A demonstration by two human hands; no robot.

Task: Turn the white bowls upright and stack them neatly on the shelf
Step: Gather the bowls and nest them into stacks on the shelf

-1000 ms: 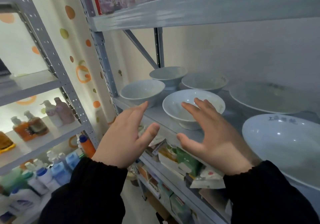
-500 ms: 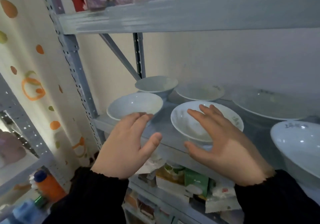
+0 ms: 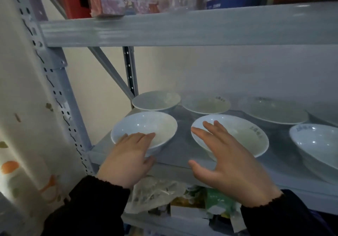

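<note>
Head view, close, seemingly level toward shelf (image 3: 180,150)

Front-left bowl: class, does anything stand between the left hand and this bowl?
Nothing visible does. The left hand meets the front-left bowl directly, fingers over its near rim. The other bowls stand behind and to the right, off that path.

right bowl (image 3: 318,144) cut off, lettering (image 3: 303,127) blurred
</note>
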